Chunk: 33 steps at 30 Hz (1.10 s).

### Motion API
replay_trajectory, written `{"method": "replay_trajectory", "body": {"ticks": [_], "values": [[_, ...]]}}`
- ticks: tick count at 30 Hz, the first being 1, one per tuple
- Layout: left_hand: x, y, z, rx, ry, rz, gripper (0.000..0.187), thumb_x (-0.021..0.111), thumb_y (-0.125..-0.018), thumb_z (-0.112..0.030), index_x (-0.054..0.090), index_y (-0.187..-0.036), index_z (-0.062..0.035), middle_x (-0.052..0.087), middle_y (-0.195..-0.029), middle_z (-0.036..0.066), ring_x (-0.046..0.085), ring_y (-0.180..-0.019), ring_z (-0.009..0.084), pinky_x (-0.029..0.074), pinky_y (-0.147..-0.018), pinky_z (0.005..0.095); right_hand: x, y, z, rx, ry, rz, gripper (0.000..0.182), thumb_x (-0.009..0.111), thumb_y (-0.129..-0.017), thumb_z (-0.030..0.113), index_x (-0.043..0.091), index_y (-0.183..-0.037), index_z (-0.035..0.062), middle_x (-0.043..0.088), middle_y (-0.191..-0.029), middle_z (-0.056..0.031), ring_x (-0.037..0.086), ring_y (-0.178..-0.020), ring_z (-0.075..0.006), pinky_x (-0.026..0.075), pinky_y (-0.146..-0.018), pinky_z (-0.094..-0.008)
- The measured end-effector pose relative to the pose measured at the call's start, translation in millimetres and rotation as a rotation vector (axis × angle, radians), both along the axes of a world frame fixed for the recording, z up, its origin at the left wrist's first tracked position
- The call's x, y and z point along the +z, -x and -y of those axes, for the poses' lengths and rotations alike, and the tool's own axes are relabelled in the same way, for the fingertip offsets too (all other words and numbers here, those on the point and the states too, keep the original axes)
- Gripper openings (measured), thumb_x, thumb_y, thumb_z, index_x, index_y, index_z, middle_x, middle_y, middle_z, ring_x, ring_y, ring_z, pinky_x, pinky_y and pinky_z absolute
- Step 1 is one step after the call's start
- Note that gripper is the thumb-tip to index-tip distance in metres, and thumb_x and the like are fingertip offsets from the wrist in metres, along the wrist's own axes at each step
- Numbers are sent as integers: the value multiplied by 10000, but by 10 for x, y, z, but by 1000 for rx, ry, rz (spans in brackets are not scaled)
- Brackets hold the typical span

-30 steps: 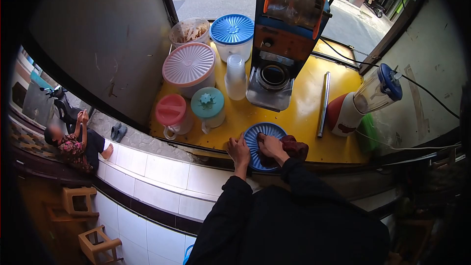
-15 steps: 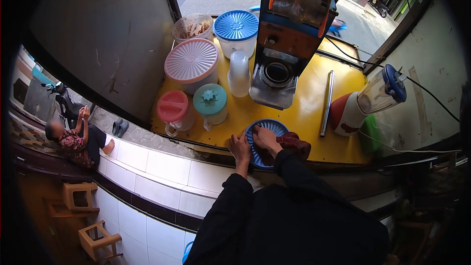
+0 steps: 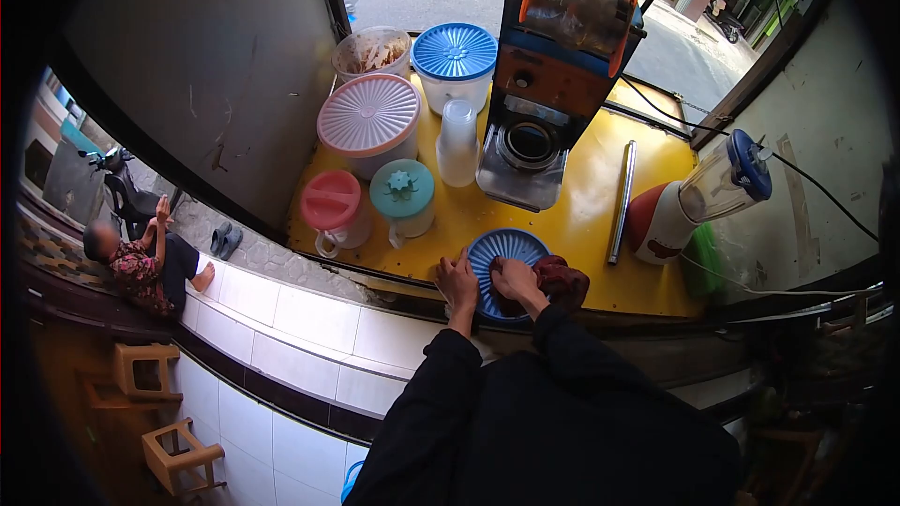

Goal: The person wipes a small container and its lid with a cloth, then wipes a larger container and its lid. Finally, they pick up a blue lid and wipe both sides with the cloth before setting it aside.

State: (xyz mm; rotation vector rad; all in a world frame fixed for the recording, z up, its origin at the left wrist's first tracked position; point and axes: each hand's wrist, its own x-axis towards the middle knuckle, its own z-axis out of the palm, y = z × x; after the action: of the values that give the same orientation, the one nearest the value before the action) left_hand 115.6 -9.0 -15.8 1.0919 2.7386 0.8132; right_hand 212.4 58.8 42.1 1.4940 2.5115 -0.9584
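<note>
Lid [image 3: 507, 242], blue and ribbed, at the near edge of the yellow worktop [image 3: 586, 220].
From the left: a pink-lidded jug [image 3: 333, 209] and a green-lidded jug [image 3: 403, 199]; the left hand [image 3: 457, 283] at the lid's left rim, whether its grip pinches I cannot tell; the right hand [image 3: 518, 285], over the lid, its grip clamped on a dark red cloth [image 3: 566, 283] that spills right; farther right, a metal tube [image 3: 622, 203] and a blender [image 3: 664, 219].

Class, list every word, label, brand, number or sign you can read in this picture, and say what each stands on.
No text can be read.
Small red mark on the red-and-white plastic blender base: too small to make out.
Pale strip on the boxy, orange-fronted machine: too blurred to read.
</note>
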Motion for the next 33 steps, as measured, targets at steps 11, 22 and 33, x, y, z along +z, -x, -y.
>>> {"method": "replay_trajectory", "body": {"ticks": [11,22,33], "values": [[-70,4,-16,16,-7,2,283,515,-789,-199,582,-1064,-203,459,-848,80,462,-833,255,381,-700,396,-21,141,-105,48,-26,-35,330,471,-741,250,545,-1019,89,588,-897,-204,557,-839,-378,436,-745,-454],[3,-6,-6,2,-4,-7,277,503,-799,-199,583,-1064,-198,467,-870,84,465,-845,259,383,-707,396,39,16,-102,83,27,78,379,468,-747,265,527,-1097,133,586,-914,-207,557,-845,-384,435,-762,-456],[83,-38,1,-9,23,9,288,487,-807,-199,572,-1082,-194,460,-882,96,461,-845,260,377,-720,391,79,-330,204,37,-22,44,415,479,-748,269,499,-1151,172,588,-893,-208,559,-824,-383,439,-764,-452]]}}
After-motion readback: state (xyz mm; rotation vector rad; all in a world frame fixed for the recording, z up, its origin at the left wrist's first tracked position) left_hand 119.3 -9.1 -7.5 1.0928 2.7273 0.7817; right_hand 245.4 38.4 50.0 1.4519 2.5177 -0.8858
